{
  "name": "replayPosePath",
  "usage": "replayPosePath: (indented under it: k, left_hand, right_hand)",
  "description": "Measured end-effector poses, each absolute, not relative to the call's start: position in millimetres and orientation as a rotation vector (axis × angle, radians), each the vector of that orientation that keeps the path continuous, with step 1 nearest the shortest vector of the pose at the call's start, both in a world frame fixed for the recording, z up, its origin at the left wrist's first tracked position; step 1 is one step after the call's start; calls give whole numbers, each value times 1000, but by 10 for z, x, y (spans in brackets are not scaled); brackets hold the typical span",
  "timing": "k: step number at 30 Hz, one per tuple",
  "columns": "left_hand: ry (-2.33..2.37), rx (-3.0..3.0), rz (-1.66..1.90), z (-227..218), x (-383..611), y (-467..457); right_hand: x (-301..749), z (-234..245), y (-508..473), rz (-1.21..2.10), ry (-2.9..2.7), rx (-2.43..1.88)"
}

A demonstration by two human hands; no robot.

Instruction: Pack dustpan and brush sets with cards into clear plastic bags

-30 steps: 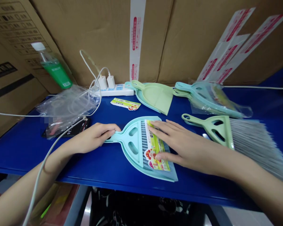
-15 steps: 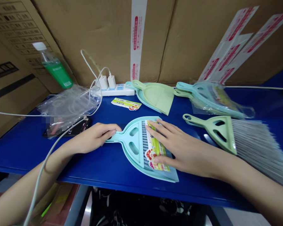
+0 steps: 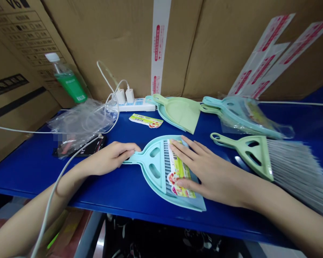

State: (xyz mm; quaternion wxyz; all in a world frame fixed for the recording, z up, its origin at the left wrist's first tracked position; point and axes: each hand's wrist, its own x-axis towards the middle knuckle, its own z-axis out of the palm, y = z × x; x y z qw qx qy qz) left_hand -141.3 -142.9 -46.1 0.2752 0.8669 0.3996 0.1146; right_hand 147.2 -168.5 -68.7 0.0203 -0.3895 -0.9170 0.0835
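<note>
A light blue dustpan [image 3: 148, 190] lies on the blue table with a matching hand brush [image 3: 157, 165] nested in it, bristles toward the right. My left hand [image 3: 115, 156] is closed around the handle end of the pair. A yellow-green printed label card [image 3: 181, 175] rests across the grey bristles. Spread flat over the card and the pan's right side is my right hand [image 3: 204, 166], fingers extended, covering part of both. To its right lies a green hand brush [image 3: 250, 150] with long grey bristles.
Stacked green and blue dustpans [image 3: 181, 111] lie behind, beside another label card [image 3: 145, 120]. A bagged blue set [image 3: 239, 113] is at the back right. Crumpled plastic bags [image 3: 80, 120], a phone [image 3: 83, 148], a power strip [image 3: 140, 104], a green bottle [image 3: 72, 86] and a loose white cable [image 3: 52, 200] occupy the left.
The whole view has shifted slightly, so everything appears a little lower and to the right. Both hands keep the same places on the dustpan set and card.
</note>
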Motion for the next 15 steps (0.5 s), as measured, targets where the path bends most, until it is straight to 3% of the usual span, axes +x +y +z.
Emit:
replayPosePath:
  k: [15]
  left_hand:
    - [1088,2336,301,-442,-1382,-1466]
  right_hand:
    - [1494,-765,-1675,162,-2840,-1189]
